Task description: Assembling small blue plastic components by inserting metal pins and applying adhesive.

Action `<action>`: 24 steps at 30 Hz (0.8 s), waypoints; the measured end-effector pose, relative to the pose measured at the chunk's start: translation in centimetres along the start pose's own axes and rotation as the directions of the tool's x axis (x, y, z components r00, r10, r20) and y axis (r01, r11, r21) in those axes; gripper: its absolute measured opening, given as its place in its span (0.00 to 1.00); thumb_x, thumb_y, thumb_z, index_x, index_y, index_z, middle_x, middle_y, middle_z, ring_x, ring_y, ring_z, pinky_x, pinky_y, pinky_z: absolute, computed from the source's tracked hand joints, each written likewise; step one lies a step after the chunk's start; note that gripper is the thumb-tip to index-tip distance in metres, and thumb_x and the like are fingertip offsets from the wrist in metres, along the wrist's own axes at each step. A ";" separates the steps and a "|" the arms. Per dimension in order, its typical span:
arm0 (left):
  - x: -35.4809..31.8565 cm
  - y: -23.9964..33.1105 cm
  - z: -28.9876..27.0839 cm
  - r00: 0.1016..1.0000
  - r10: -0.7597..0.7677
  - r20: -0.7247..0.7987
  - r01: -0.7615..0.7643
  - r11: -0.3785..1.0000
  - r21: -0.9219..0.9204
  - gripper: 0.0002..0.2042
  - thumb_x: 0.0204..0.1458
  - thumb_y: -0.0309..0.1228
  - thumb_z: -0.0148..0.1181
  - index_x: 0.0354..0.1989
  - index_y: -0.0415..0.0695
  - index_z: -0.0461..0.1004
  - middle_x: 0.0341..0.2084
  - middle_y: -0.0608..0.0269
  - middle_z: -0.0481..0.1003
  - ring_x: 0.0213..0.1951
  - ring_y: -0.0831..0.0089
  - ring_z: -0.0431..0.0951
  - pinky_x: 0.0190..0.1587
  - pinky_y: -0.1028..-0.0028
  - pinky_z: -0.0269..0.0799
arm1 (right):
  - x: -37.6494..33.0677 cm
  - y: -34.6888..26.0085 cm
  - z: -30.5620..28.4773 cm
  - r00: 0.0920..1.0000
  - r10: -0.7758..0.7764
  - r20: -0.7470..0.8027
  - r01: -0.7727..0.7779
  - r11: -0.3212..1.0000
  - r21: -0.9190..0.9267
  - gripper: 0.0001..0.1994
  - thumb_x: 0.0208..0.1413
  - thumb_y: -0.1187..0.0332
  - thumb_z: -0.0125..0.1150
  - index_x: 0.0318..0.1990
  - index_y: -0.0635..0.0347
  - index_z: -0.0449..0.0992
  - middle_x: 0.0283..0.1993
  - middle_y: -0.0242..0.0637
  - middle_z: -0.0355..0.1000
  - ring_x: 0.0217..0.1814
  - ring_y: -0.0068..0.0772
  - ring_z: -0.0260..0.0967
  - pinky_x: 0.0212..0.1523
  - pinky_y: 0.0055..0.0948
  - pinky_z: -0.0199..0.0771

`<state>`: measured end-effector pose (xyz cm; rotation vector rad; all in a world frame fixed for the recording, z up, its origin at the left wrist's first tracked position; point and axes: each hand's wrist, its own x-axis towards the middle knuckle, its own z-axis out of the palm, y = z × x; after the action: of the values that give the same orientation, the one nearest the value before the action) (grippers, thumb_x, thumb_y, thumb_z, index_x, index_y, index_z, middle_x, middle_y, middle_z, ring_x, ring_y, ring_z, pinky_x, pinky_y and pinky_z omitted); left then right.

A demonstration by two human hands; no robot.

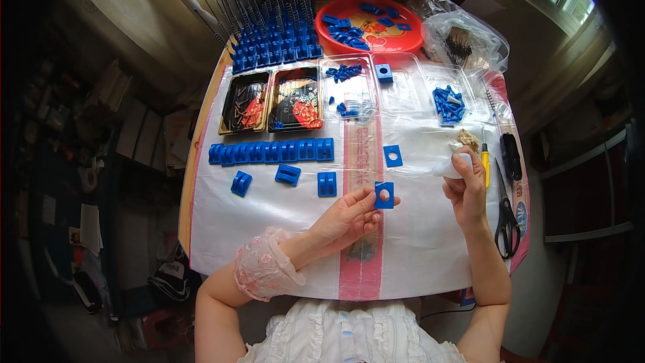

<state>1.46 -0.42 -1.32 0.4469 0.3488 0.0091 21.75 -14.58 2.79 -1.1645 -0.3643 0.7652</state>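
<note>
white blouse [346,336]: it is nearest to the camera, at six o'clock when the clock is read from the table's middle.
white-covered table [430,249]: it fills the middle, with one pink stripe running toward the person.
spring cluster [275,47]: at eleven o'clock, many blue bases stand close together, with springs and rods upward.
red tray [403,42]: at twelve o'clock, blue parts lie in it.
clear boxes [410,104]: from twelve to nearly two o'clock, small blue pieces are inside.
black boxes [285,94]: between ten and eleven o'clock, side by side, with small metal parts.
row of blue blocks [272,152]: between nine and ten o'clock, the blocks are set close together.
right hand [465,178]: at three o'clock, closed around the bottle.
left hand [349,218]: at six o'clock, it pinches the held plate between thumb and fingers.
black scissors [508,225]: between three and four o'clock.
white bottle [443,168]: partly hidden by the right hand, its narrow end points to nine o'clock.
held plate [384,205]: blue, square, with round hole, near the middle toward four o'clock.
second plate [397,163]: similar, lying at two o'clock, apart from the held one.
</note>
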 end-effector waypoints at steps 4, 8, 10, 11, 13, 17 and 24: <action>0.0 -0.1 -0.1 1.000 0.006 0.004 -0.006 1.000 0.006 0.11 0.63 0.34 0.53 0.50 0.45 0.71 0.50 0.59 0.73 0.33 0.86 0.72 0.36 0.86 0.74 | 0.0 0.0 -0.1 1.000 0.009 -0.004 -0.009 1.000 -0.001 0.06 0.58 0.66 0.61 0.32 0.50 0.69 0.19 0.18 0.59 0.16 0.06 0.44 0.15 0.13 0.45; 0.0 0.0 -0.1 1.000 0.007 -0.004 -0.006 0.999 0.033 0.10 0.64 0.35 0.51 0.48 0.45 0.72 0.53 0.55 0.71 0.35 0.84 0.68 0.40 0.83 0.71 | 0.1 0.0 -0.1 1.000 0.005 -0.019 -0.006 1.000 -0.015 0.06 0.58 0.66 0.61 0.31 0.50 0.69 0.19 0.18 0.59 0.16 0.06 0.44 0.14 0.13 0.45; -0.1 0.1 0.0 1.000 0.003 -0.010 -0.003 0.999 0.035 0.10 0.64 0.35 0.51 0.48 0.45 0.72 0.53 0.55 0.71 0.35 0.84 0.68 0.40 0.83 0.71 | 0.1 0.1 -0.2 1.000 0.000 -0.012 0.000 1.000 -0.022 0.06 0.58 0.66 0.61 0.31 0.50 0.69 0.19 0.18 0.59 0.16 0.06 0.44 0.14 0.13 0.46; -0.1 0.1 0.0 1.000 0.004 -0.010 -0.004 0.999 0.034 0.10 0.64 0.35 0.52 0.48 0.45 0.72 0.53 0.55 0.71 0.35 0.84 0.68 0.40 0.83 0.71 | 0.1 0.1 -0.2 1.000 -0.002 -0.008 0.002 1.000 -0.026 0.06 0.58 0.66 0.61 0.31 0.50 0.69 0.19 0.18 0.59 0.16 0.06 0.44 0.14 0.13 0.46; -0.1 0.1 0.1 1.000 0.006 -0.009 -0.006 0.999 0.031 0.10 0.64 0.35 0.52 0.48 0.45 0.72 0.53 0.54 0.71 0.35 0.84 0.68 0.40 0.83 0.71 | 0.1 0.0 0.0 1.000 -0.005 -0.014 0.004 1.000 -0.031 0.06 0.58 0.66 0.61 0.31 0.50 0.69 0.19 0.18 0.59 0.16 0.06 0.44 0.15 0.13 0.46; 0.0 0.0 0.0 1.000 0.005 -0.012 -0.005 1.000 0.022 0.11 0.63 0.34 0.54 0.50 0.45 0.71 0.49 0.60 0.74 0.33 0.86 0.72 0.36 0.87 0.74 | 0.0 -0.1 0.0 1.000 -0.008 -0.011 0.007 1.000 -0.030 0.07 0.58 0.65 0.61 0.31 0.50 0.69 0.19 0.18 0.59 0.16 0.06 0.45 0.15 0.13 0.45; -0.1 0.1 0.1 1.000 0.008 -0.011 -0.008 1.000 0.023 0.11 0.62 0.34 0.54 0.49 0.45 0.71 0.49 0.60 0.74 0.33 0.86 0.72 0.36 0.87 0.73 | 0.0 0.0 0.0 1.000 0.004 -0.014 -0.004 1.000 -0.017 0.06 0.58 0.66 0.60 0.32 0.50 0.69 0.19 0.18 0.58 0.16 0.06 0.44 0.15 0.13 0.44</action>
<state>1.43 -0.38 -1.14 0.4706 0.3579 0.0154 21.82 -14.59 2.81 -1.1864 -0.3576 0.7585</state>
